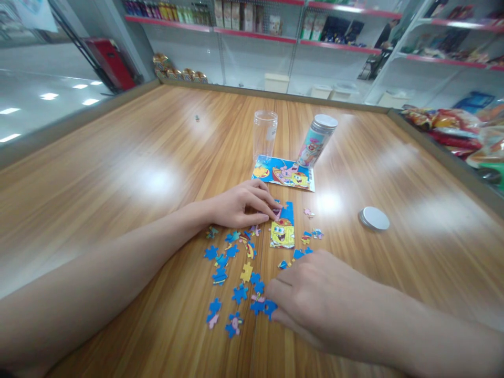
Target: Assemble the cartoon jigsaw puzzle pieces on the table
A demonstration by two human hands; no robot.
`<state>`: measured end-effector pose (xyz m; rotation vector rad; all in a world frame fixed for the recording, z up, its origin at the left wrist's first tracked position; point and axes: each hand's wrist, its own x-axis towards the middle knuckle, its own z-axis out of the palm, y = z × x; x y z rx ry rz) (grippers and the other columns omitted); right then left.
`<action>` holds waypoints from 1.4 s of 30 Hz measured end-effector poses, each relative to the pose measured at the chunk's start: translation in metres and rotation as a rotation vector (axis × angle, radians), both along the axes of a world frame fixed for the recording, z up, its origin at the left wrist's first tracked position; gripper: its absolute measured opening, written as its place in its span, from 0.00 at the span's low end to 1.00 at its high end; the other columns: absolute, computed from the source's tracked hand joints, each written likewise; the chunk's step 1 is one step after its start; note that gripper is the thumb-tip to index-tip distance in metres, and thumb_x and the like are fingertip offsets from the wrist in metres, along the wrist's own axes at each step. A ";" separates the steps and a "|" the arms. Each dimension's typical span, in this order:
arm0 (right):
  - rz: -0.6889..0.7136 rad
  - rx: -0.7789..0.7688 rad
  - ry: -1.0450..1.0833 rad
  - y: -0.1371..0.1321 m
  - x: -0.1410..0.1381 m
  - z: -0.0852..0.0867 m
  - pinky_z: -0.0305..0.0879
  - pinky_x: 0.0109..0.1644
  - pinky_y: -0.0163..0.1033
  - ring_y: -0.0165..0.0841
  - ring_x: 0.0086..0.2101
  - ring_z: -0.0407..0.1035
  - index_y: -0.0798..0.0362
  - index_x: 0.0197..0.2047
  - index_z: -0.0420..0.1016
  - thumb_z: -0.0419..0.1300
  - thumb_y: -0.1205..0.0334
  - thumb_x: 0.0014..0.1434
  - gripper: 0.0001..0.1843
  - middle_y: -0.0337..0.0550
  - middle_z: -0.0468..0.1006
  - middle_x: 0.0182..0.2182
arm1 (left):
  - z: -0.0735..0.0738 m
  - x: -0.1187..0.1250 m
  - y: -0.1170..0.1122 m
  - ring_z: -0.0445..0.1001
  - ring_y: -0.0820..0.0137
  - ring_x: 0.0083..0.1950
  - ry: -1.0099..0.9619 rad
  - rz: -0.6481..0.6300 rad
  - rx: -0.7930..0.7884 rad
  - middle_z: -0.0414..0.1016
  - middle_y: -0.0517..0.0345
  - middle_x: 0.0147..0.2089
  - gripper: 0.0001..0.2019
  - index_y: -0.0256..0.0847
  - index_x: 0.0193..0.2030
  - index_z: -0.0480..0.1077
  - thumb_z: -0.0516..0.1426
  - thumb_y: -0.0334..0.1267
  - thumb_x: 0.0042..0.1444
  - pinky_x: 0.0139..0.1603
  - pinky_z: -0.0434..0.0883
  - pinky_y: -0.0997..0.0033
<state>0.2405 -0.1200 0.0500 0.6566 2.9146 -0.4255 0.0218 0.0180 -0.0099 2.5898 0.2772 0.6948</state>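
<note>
Progress, left to right: I've got many loose puzzle pieces [211, 252] on the near side of the left hand [244, 205], mostly blue. That hand: fingers bent and close together, tips on the left edge of the joined section [282, 234]; can't tell whether they pinch the pink bit there. Joined section sits just right of those fingertips, yellow face complete-looking, upper left partly covered. My read: small share joined, most loose. Right hand [305, 294]: curled, thumb and fingertips at a blue piece [269, 308]; can't tell if it's gripped. A few more loose ones just beyond its knuckles.

Surface: wood-grain table [177, 147], glossy. Beyond the left hand, left to right: clear jar [264, 134], picture card [275, 176], printed canister [314, 146] standing at the card's far edge. Silver lid [375, 218] beyond the right hand, off to its right.

Room: red case [112, 65] far beyond the left hand, shelves [255, 37] straight ahead, snack bags [457, 126] well right of both hands.
</note>
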 end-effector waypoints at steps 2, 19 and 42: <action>-0.009 -0.005 -0.018 -0.001 -0.001 -0.002 0.40 0.25 0.40 0.28 0.20 0.62 0.54 0.34 0.72 0.59 0.63 0.65 0.07 0.39 0.78 0.25 | 0.000 0.000 0.000 0.74 0.62 0.53 -0.002 0.002 -0.011 0.81 0.52 0.53 0.12 0.46 0.49 0.80 0.59 0.33 0.62 0.59 0.67 0.57; -0.054 -0.054 -0.066 0.002 0.000 0.001 0.41 0.25 0.38 0.27 0.21 0.63 0.55 0.35 0.73 0.60 0.67 0.62 0.04 0.41 0.78 0.25 | 0.002 -0.007 0.002 0.77 0.62 0.54 -0.147 0.116 -0.274 0.79 0.44 0.53 0.10 0.39 0.45 0.81 0.59 0.36 0.63 0.58 0.72 0.59; -0.108 0.011 -0.046 0.001 0.002 -0.003 0.35 0.23 0.39 0.28 0.18 0.58 0.54 0.34 0.69 0.60 0.67 0.62 0.04 0.38 0.75 0.23 | 0.001 -0.006 0.003 0.78 0.63 0.50 -0.131 0.102 -0.275 0.80 0.44 0.48 0.09 0.38 0.44 0.81 0.59 0.35 0.62 0.54 0.74 0.62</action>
